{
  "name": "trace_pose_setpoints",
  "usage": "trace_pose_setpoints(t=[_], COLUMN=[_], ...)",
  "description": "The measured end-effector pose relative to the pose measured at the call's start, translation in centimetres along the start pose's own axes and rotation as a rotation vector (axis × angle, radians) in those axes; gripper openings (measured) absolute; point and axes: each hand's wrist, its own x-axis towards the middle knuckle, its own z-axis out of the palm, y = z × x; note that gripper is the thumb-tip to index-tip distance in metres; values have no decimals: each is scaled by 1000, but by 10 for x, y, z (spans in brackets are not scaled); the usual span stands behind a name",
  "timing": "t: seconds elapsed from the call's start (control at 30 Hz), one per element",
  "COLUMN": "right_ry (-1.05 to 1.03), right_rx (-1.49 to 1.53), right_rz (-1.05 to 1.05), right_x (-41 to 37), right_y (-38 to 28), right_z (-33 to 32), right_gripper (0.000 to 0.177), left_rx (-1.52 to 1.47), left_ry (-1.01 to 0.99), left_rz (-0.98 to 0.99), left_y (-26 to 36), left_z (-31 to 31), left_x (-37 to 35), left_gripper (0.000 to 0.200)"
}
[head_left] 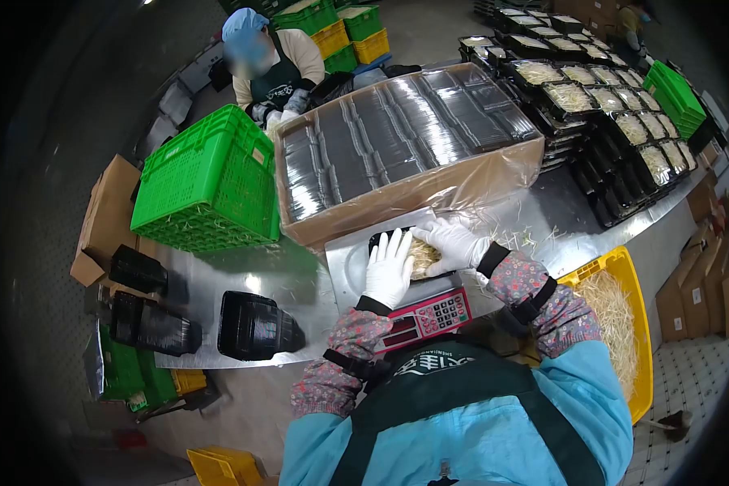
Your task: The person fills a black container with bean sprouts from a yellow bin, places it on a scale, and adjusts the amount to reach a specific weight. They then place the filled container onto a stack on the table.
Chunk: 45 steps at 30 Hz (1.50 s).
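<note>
In the head view, a black tray (374, 241) holding pale bean sprouts (422, 257) sits on the metal plate of a scale (344, 263) with a red keypad panel (440, 313). My left hand (390, 270), in a white glove, lies with fingers stretched along the tray's left side. From the right, my gloved right hand (455, 244) reaches over the sprouts, its fingers apart and touching them. Between my hands a patch of sprouts shows; much of the tray is hidden under them.
Behind the scale stands a large carton (409, 190) of stacked black trays. Green crates (211, 182) are left of it; black tray stacks (255, 326) stand at the table's left. A yellow crate (644, 324) holds sprouts at right. Filled trays (571, 97) pile up behind. A co-worker (279, 77) is opposite.
</note>
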Motion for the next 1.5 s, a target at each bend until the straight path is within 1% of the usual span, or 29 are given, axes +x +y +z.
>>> trace_pose_setpoints(t=[0.03, 0.07, 0.1, 0.17, 0.27, 0.3, 0.37, 0.4, 0.5, 0.57, 0.6, 0.7, 0.73, 0.8, 0.83, 0.9, 0.93, 0.97, 1.0, 1.03, 1.07, 1.1, 1.17, 1.23, 1.33, 1.4, 1.43, 1.47, 1.5], right_ry=[5, -51, -14, -44, 182, 193, 219, 215, 259, 250, 273, 328, 282, 179, 122, 83, 61, 94, 131, 174, 189, 207, 260, 341, 521, 454, 478, 505, 508], right_rx=[-135, -223, -277, -160, -335, -284, -187, -158, -33, 133, 258, 612, 674, 688, 696, 224, -6, 138, 95, 56, 113, 160, 234, 339, 535, 488, 518, 515, 469], right_rz=[0, 87, 110, 89, 58, 30, -22, 0, 68, 126, 197, 436, 550, 681, 747, 586, 487, 555, 524, 497, 531, 565, 524, 475, 219, 119, 54, -48, -99], right_x=[-8, -11, -16, -15, -7, -5, -2, -6, -29, -43, -51, -77, -84, -98, -108, -135, -136, -140, -142, -138, -132, -126, -98, -74, -42, -22, -11, 1, 10], right_y=[-3, 7, 14, 27, 33, 35, 46, 47, 36, 51, 59, 76, 75, 103, 119, 146, 145, 148, 154, 153, 153, 145, 98, 74, 51, 24, 22, 16, 9], right_z=[-17, -19, -19, -16, 28, 31, 29, 23, -31, -55, -63, -71, -73, -34, -11, 22, 27, 25, 21, 15, 9, -7, -49, -71, -77, -90, -81, -71, -60], right_gripper=[87, 81, 65, 42, 23, 20, 16, 17, 20, 20, 19, 14, 15, 15, 15, 17, 18, 21, 21, 21, 22, 22, 21, 19, 17, 21, 21, 19, 18], left_rx=[-4, -9, -15, -1, 57, 57, 56, 70, 74, 48, 43, -238, -377, -473, -517, -606, -659, -711, -705, -702, -723, -749, -767, -804, -884, -853, -839, -975, -1003], left_ry=[22, 44, 67, 101, 103, 96, 87, 83, 89, 109, 119, 102, 114, 116, 163, 263, 273, 283, 364, 386, 384, 391, 358, 322, 268, 271, 274, 300, 323], left_rz=[-9, -20, -32, -45, -62, -62, -56, -54, -47, -16, 0, -59, -89, -176, -201, -243, -296, -355, -294, -315, -347, -373, -373, -368, -364, -351, -332, -328, -324], left_y=[0, 1, 1, 2, 3, 3, 1, 0, 1, -2, -6, -7, -8, -8, -12, -20, -24, -30, -46, -54, -60, -62, -63, -59, -47, -47, -47, -48, -49], left_z=[2, 4, 6, 5, 6, 5, 3, 5, 7, 9, 6, -10, -17, -49, -50, -54, -64, -73, -67, -68, -66, -61, -57, -55, -50, -46, -43, -39, -36], left_x=[-1, -3, -4, -2, -2, -3, -3, -3, -4, -6, -6, -6, -5, -4, -7, -15, -21, -27, -34, -39, -45, -49, -53, -53, -54, -59, -58, -59, -58], left_gripper=[55, 53, 50, 47, 46, 47, 47, 48, 50, 50, 51, 51, 51, 50, 49, 46, 45, 45, 44, 43, 43, 43, 44, 46, 51, 51, 51, 52, 51])
